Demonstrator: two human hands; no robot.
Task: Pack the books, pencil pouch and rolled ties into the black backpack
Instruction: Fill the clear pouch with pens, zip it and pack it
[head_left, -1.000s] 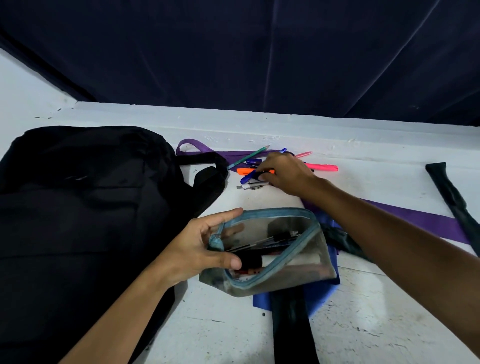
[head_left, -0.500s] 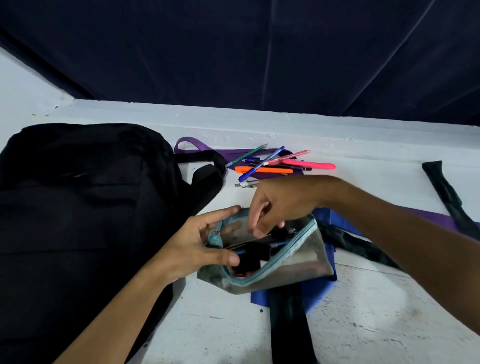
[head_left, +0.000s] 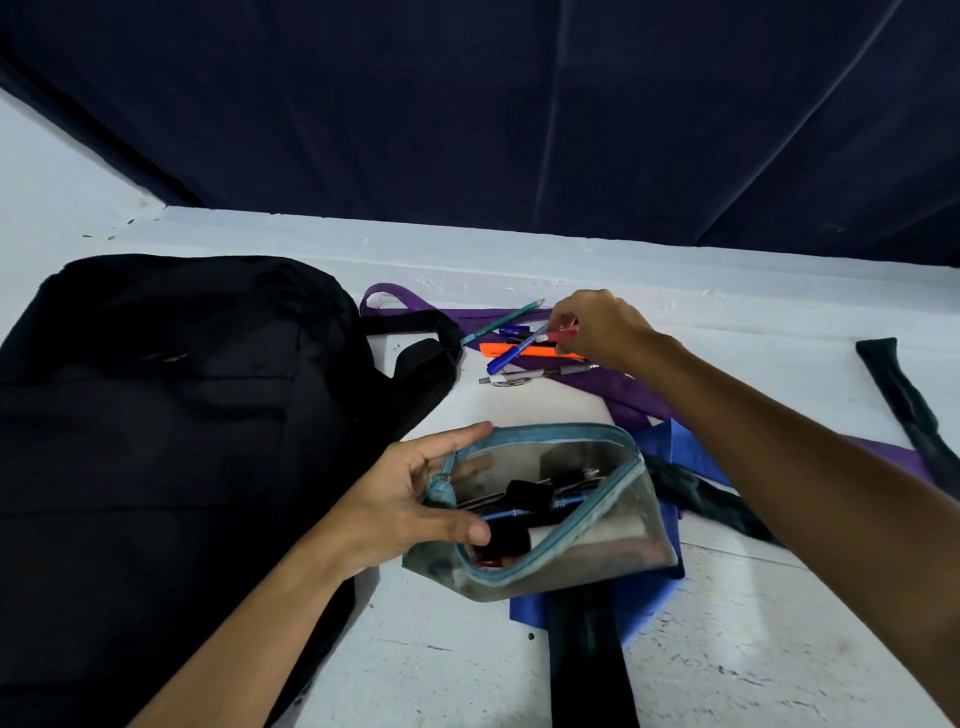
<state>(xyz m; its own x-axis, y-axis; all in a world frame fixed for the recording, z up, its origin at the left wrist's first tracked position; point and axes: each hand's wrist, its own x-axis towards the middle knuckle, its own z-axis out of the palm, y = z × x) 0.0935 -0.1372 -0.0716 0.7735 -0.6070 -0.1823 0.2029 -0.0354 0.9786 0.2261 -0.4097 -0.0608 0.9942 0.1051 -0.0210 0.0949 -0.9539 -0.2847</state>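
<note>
Head cam view looks down on a white table (head_left: 753, 649) with a dark curtain (head_left: 519, 114) hanging behind it. Pencil pouch (head_left: 582, 551) is a see-through one with a light blue zipper edge, unzipped and gaping open, and you can see a blue pen plus some black bits and other pens inside. It sits in the middle of the table, partly on top of a blue tie (head_left: 670, 447) and a black tie (head_left: 587, 660) that runs toward the camera.

Left hand (head_left: 410, 504) grips the pouch at its left end, thumb on the near side and fingers on the far rim, holding the mouth open. Right hand (head_left: 597, 332) is reached out well past the pouch, over a little pile of loose pens (head_left: 519, 353), and its fingers pinch a pink-red pen (head_left: 563, 335) by the end. In that pile there's a blue pen, an orange marker, a green pencil and a silver one, all lying on a purple tie (head_left: 628, 389) that stretches off under the right arm.

Black backpack (head_left: 171, 426) lies flat on the left side of the table, just beside the left hand, its straps pointing toward the pens. Can't tell if it's zipped. Another dark tie (head_left: 904, 405) lies far right, well apart from the rest.
</note>
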